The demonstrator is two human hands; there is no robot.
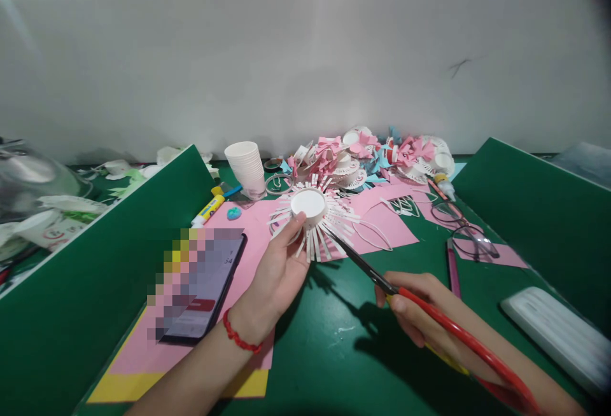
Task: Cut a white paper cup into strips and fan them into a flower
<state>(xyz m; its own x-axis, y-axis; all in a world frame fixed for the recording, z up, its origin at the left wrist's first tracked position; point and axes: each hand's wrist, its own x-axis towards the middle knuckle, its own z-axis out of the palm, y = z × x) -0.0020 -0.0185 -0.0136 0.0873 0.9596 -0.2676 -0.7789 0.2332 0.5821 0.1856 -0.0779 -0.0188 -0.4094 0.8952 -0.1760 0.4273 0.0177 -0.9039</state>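
My left hand [285, 262] grips a white paper cup [309, 205] whose wall is cut into many thin strips, fanned out around its round base. The thumb presses at the base's near edge; the other fingers are beneath, partly hidden. In my right hand [410, 305] is a pair of scissors [365, 266] with red and yellow handles and dark blades. The blade tips point up and left, at the strips on the cup's right side; whether they touch a strip I cannot tell. Both hands are above the green table [329, 352].
Behind stand stacked paper cups [245, 171] and a heap of pink, blue and white paper crafts [353, 155]. Left lie a phone [205, 295] and a glue stick [209, 209]. Glasses [470, 238], a purple pen-like stick [452, 270] and a white case [556, 333] are right. Green dividers [548, 212] flank the table.
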